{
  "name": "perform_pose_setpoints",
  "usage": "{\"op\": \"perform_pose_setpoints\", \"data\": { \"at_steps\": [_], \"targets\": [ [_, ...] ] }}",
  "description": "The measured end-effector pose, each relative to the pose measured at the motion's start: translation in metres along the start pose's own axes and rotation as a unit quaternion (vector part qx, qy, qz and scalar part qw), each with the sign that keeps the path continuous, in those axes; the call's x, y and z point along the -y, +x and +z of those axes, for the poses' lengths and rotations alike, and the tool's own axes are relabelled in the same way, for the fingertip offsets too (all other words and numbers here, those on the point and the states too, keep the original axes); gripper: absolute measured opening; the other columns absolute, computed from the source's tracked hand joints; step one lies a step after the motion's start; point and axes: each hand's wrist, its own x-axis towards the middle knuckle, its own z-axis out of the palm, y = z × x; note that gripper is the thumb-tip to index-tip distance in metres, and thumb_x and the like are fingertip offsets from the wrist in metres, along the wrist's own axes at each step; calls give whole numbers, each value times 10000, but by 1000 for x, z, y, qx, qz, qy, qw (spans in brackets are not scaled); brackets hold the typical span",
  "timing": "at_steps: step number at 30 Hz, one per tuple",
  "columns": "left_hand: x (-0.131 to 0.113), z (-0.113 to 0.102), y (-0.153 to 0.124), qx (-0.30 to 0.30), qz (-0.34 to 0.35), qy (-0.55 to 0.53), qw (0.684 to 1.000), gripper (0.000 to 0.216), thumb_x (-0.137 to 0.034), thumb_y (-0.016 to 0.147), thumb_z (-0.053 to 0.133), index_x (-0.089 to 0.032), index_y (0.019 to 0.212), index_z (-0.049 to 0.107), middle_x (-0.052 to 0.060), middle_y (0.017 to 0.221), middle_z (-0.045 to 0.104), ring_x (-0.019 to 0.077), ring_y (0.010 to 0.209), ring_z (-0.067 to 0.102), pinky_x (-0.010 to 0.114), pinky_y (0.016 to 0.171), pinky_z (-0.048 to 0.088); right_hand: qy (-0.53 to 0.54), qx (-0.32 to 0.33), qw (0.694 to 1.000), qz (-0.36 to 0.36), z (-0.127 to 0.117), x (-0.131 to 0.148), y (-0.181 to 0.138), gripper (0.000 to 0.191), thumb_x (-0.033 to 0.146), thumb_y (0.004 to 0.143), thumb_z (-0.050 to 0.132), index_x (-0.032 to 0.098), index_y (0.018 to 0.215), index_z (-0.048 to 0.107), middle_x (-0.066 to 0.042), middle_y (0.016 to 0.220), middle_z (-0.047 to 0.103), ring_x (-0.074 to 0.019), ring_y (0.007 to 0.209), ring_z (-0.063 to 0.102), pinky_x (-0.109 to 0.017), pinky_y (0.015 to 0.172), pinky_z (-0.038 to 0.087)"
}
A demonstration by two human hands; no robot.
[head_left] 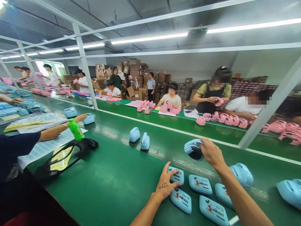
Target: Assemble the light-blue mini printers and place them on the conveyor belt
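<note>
My left hand (pixel 164 183) reaches over a light-blue plastic case with a cartoon mouse print (pixel 179 176), its fingers and thumb around the case's edges on the green table. Several more printed cases lie flat beside it, among them one just below the hand (pixel 181 201) and one to its right (pixel 200 184). Raised over the green surface, my right hand (pixel 213 152) grips a light-blue plastic housing (pixel 191 146) with a dark part facing down. Another blue housing (pixel 242 174) stands behind my right forearm.
Two blue housings (pixel 134 135) stand mid-table. To the left, a co-worker's hand (pixel 50 133) is near a green bottle (pixel 75 129) and a black bag (pixel 63 157). Across the line, people handle pink housings (pixel 169 109). A white post (pixel 270 103) rises at right.
</note>
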Motion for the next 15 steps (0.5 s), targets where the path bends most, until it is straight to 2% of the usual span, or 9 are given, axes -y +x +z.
{"op": "perform_pose_setpoints", "data": {
  "at_steps": [4, 7, 9, 11, 13, 15],
  "targets": [
    [5, 12, 23, -19, 28, 3, 999, 553, -227, 707, 832, -291, 1246, 727, 86, 1629, 350, 318, 1440, 439, 485, 1202, 347, 50, -52, 997, 23, -25, 4, -34, 287, 270, 1011, 430, 250, 1160, 674, -54, 1159, 740, -212, 868, 703, -304, 679, 484],
    [2, 12, 34, -26, 56, 30, 998, 532, -245, 733, 824, -297, 1252, 719, 91, 1591, 398, 325, 1451, 426, 517, 1204, 337, 90, -43, 995, 20, -39, 11, -56, 311, 264, 998, 431, 267, 1152, 701, -44, 1121, 756, -219, 927, 704, -336, 788, 535],
    [-2, 8, 38, -21, 70, 43, 996, 505, -268, 753, 816, -274, 1248, 720, 103, 1602, 378, 343, 1461, 412, 532, 1202, 336, 105, -31, 993, 31, -48, 17, -66, 321, 260, 994, 435, 262, 1154, 713, -49, 1101, 761, -220, 955, 702, -339, 839, 538],
    [-4, 0, 36, -24, 99, 54, 993, 572, -307, 747, 830, -286, 1299, 686, 93, 1632, 331, 363, 1491, 359, 551, 1203, 327, 111, -27, 992, 53, -56, 22, -71, 319, 261, 995, 443, 253, 1158, 717, -53, 1099, 760, -222, 965, 700, -335, 853, 531],
    [-2, -9, 26, -61, 133, 69, 987, 644, -369, 761, 826, -297, 1370, 631, 97, 1647, 304, 371, 1495, 346, 566, 1199, 333, 118, -30, 990, 76, -61, 25, -74, 309, 266, 998, 458, 244, 1170, 714, -54, 1115, 756, -226, 984, 696, -334, 861, 521],
    [1, -18, 9, -58, 196, 102, 973, 602, -421, 767, 820, -316, 1337, 655, 90, 1589, 418, 364, 1470, 382, 582, 1201, 323, 129, -41, 986, 98, -64, 27, -75, 305, 259, 999, 467, 233, 1186, 707, -56, 1141, 748, -230, 1014, 690, -337, 883, 511]
  ]
}}
